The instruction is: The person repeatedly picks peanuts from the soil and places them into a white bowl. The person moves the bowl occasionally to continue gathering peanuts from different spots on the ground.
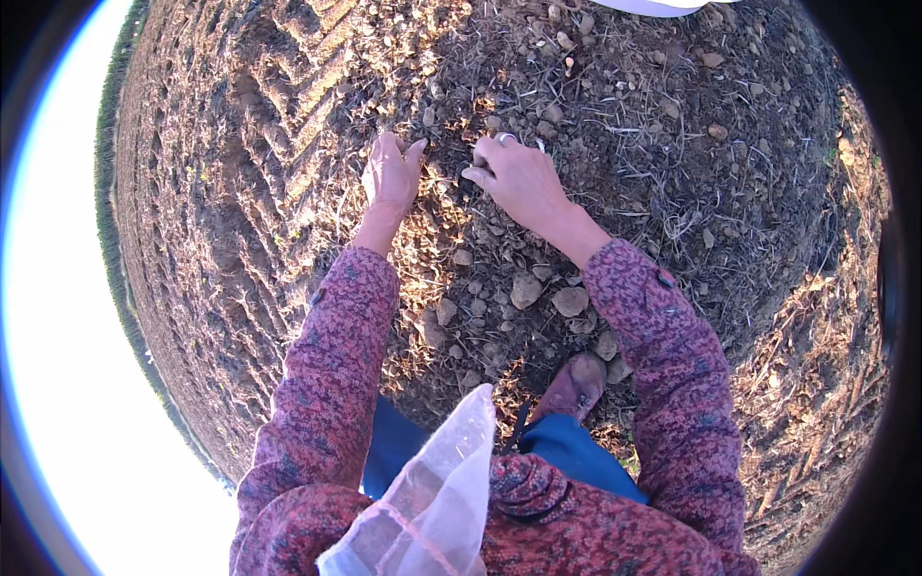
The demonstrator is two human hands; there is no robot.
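Both hands reach forward over dry, cloddy soil [439,216] strewn with straw bits and small stones. My left hand [392,173] is half curled, its thumb beside the fingers, and any small thing inside it is hidden. To its right, apart from it, my right hand [526,176] bends inward with thumb and fingers near each other. A ring [506,137] sits on one of its fingers. A small pale bit [540,145] shows just past its knuckles. Whether either hand pinches something cannot be made out.
Larger clods [526,289] lie between my arms, ahead of my shoe [576,385]. Tyre tread marks [317,108] run through the soil at upper left. A white object's edge [652,6] shows at the top. Sheer white cloth [439,489] hangs before my chest.
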